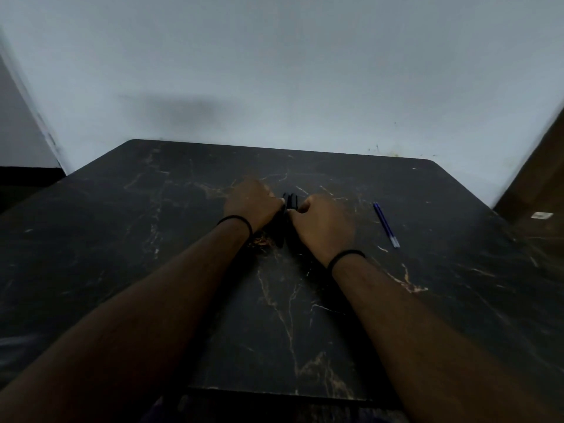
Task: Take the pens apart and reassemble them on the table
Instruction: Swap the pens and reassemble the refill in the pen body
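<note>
Both our hands, the left hand (253, 201) and right hand (323, 222), curl tight around dark pens (290, 200) in the middle of the frame, while blue pens (386, 224) lie right of them on the dark counter (305, 331).

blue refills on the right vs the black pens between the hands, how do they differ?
Colour: the refills are thin and blue with pale near tips; the pens are black and hard to make out against the dark table.
Handling: the refills lie free, apart from both hands; the pens sit bunched between the left hand and right hand, partly hidden.
Place: refills off to the right, pens at centre.
Shared: both run roughly front to back on the table.
</note>
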The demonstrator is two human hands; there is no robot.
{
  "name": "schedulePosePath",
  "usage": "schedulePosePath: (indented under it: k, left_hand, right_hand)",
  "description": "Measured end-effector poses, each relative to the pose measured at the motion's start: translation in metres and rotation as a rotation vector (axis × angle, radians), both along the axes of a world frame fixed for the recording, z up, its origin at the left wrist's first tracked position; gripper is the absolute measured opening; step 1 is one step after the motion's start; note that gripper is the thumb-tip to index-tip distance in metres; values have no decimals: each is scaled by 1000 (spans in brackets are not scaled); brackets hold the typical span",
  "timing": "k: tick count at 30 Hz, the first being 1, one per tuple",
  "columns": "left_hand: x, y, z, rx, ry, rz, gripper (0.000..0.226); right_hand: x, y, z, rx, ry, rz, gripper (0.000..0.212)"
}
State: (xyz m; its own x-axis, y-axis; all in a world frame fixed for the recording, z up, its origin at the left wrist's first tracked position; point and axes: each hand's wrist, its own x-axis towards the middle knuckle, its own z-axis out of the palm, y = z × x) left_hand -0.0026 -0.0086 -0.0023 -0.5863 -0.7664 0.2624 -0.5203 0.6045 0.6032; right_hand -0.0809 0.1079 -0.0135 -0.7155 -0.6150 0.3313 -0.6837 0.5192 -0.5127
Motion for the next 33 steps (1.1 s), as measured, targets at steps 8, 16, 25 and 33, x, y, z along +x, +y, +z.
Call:
schedulePosePath:
  k: [8,16,25,33]
  left_hand:
    - [2,2,7,-42,-92,-17,35]
    - [-1,1,4,-65,-115,-25,34]
    - [1,4,6,-112,-122,-81,36]
    - [-2,1,2,-105,-140,-106,43]
  right_hand:
    - [0,1,2,32,9,5,28]
    - [0,1,2,23,25,6,27]
    - [0,1,2,22,19,3,30]
    - [0,1,1,0,11,8,29]
